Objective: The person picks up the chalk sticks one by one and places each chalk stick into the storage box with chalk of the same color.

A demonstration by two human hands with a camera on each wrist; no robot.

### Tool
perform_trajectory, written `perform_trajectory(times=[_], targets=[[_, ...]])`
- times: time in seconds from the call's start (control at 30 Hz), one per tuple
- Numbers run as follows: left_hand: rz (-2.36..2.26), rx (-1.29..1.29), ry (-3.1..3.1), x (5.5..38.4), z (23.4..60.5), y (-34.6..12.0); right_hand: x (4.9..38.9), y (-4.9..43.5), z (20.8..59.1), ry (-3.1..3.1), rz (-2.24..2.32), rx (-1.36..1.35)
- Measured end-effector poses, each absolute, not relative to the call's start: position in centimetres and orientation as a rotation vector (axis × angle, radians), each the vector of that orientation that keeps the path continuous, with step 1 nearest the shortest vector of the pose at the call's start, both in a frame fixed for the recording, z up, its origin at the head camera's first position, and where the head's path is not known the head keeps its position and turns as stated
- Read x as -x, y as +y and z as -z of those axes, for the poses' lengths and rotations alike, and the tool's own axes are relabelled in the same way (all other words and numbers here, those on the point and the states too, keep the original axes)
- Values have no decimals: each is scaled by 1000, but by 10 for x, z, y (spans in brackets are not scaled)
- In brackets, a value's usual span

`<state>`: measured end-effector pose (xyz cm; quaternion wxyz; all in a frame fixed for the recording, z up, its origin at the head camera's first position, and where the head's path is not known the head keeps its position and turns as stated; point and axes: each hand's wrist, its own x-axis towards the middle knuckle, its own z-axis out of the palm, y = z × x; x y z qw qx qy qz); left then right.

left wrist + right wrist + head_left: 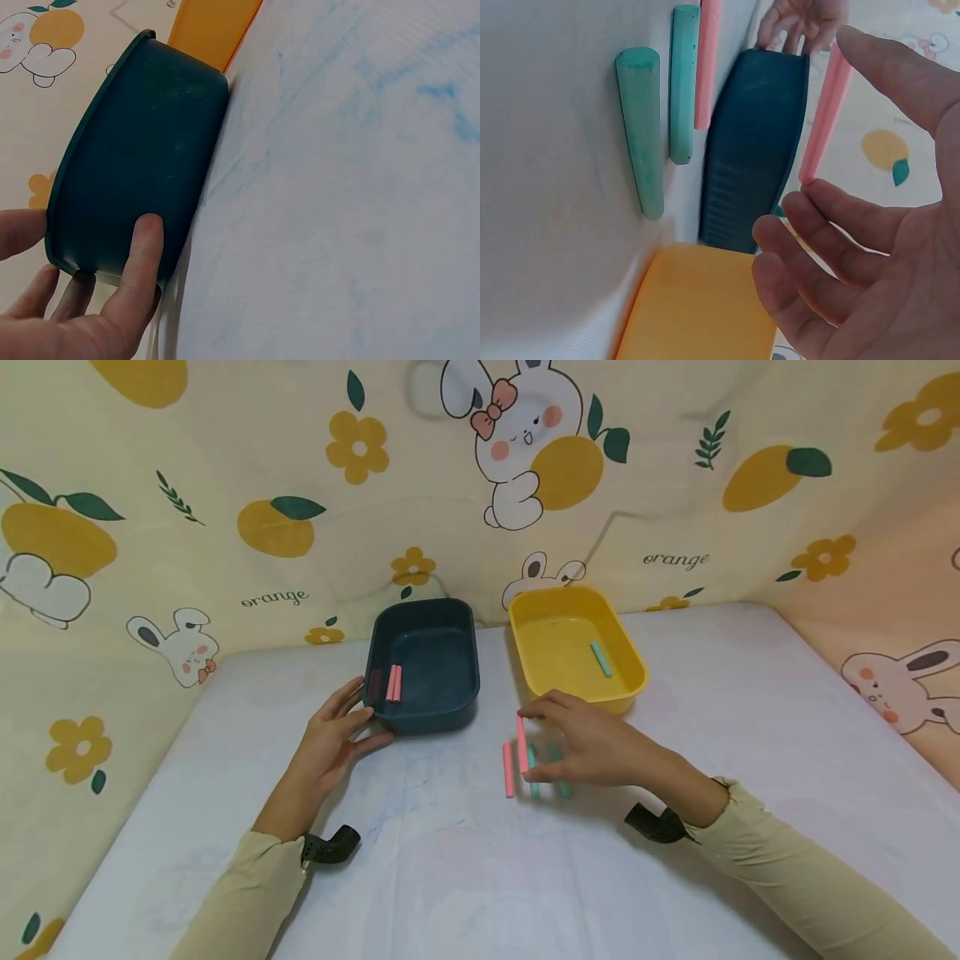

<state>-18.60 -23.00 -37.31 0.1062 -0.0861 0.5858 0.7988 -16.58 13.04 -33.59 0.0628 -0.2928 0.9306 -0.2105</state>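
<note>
My right hand [592,743] pinches a stick of pink chalk [826,112] end to end, between thumb and fingertip, above the table. Below it lie another pink chalk [508,770] and two green chalks [640,131] [683,82], partly hidden by the hand in the head view. My left hand [326,747] holds the near left corner of a dark blue bin [438,724], thumb and fingers on its walls. Pink chalks [393,683] lie inside that bin at its left. A yellow bin [555,652] holds one green chalk [602,658].
Both bins stand side by side at the back of the white-covered table [465,877], near a printed cloth backdrop [420,460]. A dark wrist mount [330,845] sits at the left sleeve cuff, another mount [656,823] at the right.
</note>
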Motion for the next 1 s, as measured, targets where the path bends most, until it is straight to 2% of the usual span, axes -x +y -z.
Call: perform_trajectory(times=[0.5,1.0], targets=[[-2348,188,1777,186,378,-231,170,125,339,2808,615,949],[-2347,198,1783,187,380,-231,189,94,329,2756,630,1038]])
